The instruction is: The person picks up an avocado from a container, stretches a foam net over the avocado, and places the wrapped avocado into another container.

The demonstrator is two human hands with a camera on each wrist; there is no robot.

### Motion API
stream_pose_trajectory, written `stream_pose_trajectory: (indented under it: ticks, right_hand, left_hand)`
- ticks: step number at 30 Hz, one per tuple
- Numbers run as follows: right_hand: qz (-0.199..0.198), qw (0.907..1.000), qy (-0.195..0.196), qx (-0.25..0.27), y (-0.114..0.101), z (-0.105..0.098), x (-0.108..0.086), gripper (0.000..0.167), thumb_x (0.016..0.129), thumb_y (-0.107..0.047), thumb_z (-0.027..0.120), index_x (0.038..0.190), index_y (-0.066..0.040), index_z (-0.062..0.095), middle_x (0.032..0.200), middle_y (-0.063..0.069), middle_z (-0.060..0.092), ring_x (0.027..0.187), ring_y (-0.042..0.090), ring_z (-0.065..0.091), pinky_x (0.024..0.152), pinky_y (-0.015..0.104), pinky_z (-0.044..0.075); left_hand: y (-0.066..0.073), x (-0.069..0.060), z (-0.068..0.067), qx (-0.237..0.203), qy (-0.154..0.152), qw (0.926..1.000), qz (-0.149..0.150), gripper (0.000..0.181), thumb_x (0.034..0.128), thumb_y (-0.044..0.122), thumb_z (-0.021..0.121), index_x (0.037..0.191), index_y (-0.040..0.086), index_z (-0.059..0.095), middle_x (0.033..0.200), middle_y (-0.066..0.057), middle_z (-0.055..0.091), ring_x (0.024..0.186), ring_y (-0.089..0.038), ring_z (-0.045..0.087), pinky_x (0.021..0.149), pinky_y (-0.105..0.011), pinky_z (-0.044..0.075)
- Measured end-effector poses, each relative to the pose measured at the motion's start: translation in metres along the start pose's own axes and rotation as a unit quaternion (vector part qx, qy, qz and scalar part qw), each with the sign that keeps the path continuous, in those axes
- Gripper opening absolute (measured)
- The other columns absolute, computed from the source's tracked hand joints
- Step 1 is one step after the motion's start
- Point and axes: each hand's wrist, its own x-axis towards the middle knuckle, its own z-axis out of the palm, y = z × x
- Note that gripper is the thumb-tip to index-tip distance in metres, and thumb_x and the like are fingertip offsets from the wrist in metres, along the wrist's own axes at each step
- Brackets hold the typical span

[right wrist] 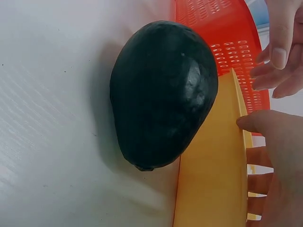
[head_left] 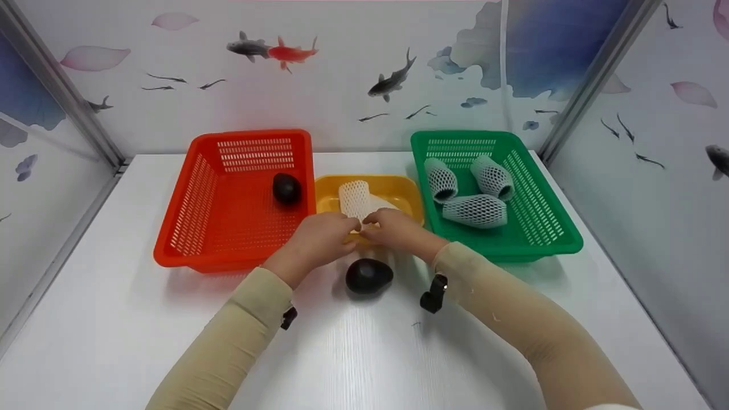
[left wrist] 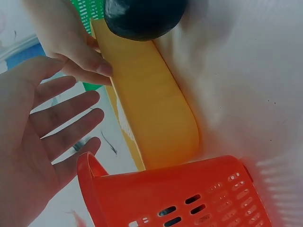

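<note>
A dark avocado lies on the table in front of a yellow tray. White foam fruit nets lie in the tray. My left hand hovers over the tray's front left part; the left wrist view shows its fingers spread, with nothing held. My right hand reaches over the front rim. In the right wrist view its thumb is at the rim, while the fingers extend inside, partly hidden. I see no net between them.
On the left stands a red basket with another dark avocado inside. A green basket on the right holds several items in foam nets. Patterned panels enclose the white table.
</note>
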Motion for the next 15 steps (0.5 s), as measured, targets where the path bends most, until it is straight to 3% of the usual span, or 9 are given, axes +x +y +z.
stream_pose_trajectory:
  ticks: [5, 15]
  right_hand:
    - [-0.019, 0.999, 0.04, -0.001, 0.001, -0.006, -0.002, 0.034, 0.097, -0.032, 0.059, 0.116, -0.005, 0.07, 0.116, 0.009, 0.067, 0.106, 0.024, 0.059, 0.097, 0.039, 0.046]
    - [-0.075, 0.9857, 0.15, -0.015, 0.001, -0.022, -0.016, 0.016, 0.091, -0.018, 0.07, 0.102, -0.006, 0.069, 0.1, 0.007, 0.065, 0.09, 0.024, 0.057, 0.084, 0.035, 0.05]
  left_hand:
    - [-0.002, 0.0, 0.0, 0.013, 0.02, 0.9997, 0.007, 0.022, 0.0927, 0.027, 0.065, 0.11, 0.012, 0.068, 0.094, -0.004, 0.07, 0.082, -0.021, 0.063, 0.076, -0.034, 0.054]
    - [-0.004, -0.001, -0.001, 0.027, 0.107, 0.9939, -0.011, 0.017, 0.0914, 0.023, 0.063, 0.103, 0.012, 0.067, 0.079, -0.003, 0.061, 0.07, -0.02, 0.052, 0.065, -0.031, 0.05]
